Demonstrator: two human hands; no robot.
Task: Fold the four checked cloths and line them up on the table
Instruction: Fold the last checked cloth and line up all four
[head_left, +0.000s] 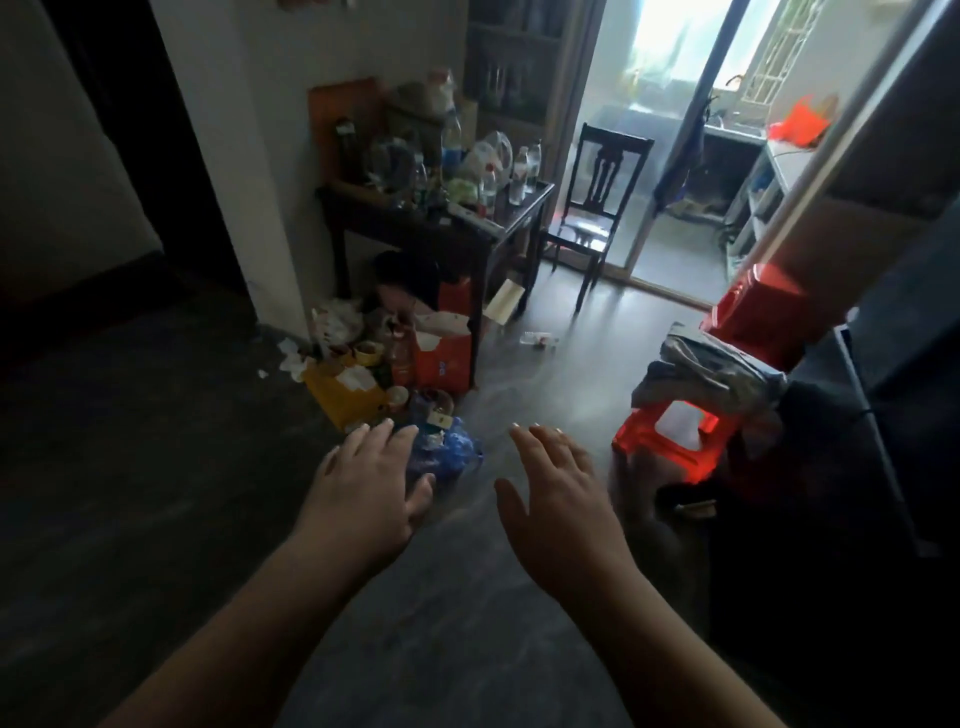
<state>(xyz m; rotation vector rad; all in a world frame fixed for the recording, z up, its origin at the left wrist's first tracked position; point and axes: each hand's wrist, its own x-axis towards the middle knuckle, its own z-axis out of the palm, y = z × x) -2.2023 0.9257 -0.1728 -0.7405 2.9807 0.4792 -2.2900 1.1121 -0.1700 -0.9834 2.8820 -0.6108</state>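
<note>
grey cloth (711, 370) is lying heaped on the red stool (638, 437) at my right while i am holding left hand (371, 483) and right hand (562, 496) out empty, fingers spread; i am judging this the fetching step, needing a rightward reach and grip.

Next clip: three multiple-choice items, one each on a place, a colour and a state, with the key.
1. The cloth pile lies on: A the chair; B the red stool; C the dark table.
2. The bag by the left hand is: A blue; B yellow; C white.
3. Left hand and right hand: A grip cloth; B open, empty; C hold bottles.
Key: 1 B, it drapes the stool's top; 2 A, blue crumpled plastic; 3 B, fingers spread, nothing held.
</note>
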